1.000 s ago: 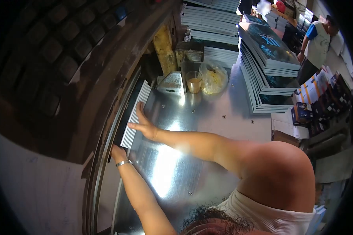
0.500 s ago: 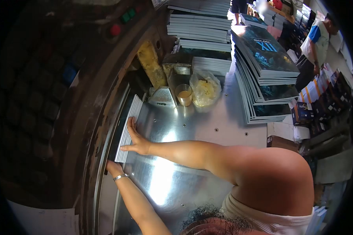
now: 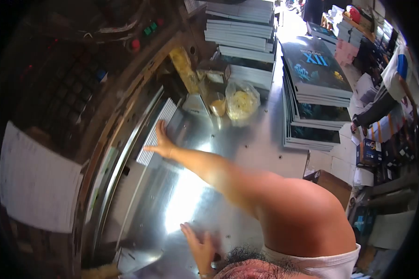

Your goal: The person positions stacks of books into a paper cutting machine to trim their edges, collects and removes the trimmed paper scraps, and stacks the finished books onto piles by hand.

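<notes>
Booklets (image 3: 152,137) lie stacked beside the rail (image 3: 121,169); left hand (image 3: 200,249) has just pulled away, fingers loosely apart, nothing held, over the surface (image 3: 239,139), leaving only the right hand (image 3: 164,144) steadying them, fingers spread against the edges.

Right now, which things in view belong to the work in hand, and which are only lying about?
Likely part of the work: white-edged stack, at the right hand; metal table; perhaps the dark-covered books.

Likely just lying about: cup; clear plastic bag; cardboard box.
</notes>
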A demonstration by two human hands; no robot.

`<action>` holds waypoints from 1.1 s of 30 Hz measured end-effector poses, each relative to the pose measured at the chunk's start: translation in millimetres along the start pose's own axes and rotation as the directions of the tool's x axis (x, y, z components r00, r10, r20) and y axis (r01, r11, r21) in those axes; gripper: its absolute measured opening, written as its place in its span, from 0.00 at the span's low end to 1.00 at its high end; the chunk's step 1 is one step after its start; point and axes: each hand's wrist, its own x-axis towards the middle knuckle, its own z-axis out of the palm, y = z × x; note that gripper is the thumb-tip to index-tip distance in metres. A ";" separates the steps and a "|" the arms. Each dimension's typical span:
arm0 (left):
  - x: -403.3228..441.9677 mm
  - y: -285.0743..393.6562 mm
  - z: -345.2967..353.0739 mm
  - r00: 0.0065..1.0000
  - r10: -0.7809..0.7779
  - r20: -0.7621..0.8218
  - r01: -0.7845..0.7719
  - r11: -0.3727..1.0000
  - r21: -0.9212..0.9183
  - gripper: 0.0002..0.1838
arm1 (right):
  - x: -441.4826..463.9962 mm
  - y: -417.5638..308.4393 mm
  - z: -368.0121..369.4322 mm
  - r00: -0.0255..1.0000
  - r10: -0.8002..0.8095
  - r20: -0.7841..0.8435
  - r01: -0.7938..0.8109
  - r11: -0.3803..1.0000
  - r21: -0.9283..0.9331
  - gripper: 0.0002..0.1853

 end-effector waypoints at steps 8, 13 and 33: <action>-108.2 40.0 36.9 0.989 -0.081 0.124 0.030 0.928 0.371 0.52 | -178.0 -99.3 -86.5 0.821 0.046 0.569 0.290 0.824 -0.486 0.69; -104.4 60.0 54.9 0.998 0.033 0.058 -0.048 0.956 0.290 0.46 | -310.0 -147.7 -183.0 0.623 0.004 0.783 0.503 0.764 -0.404 0.55; -25.3 256.2 345.7 0.851 0.524 0.024 -0.524 0.851 -0.015 0.53 | -461.1 -112.3 -590.8 0.763 0.562 -0.320 -0.416 0.805 0.423 0.28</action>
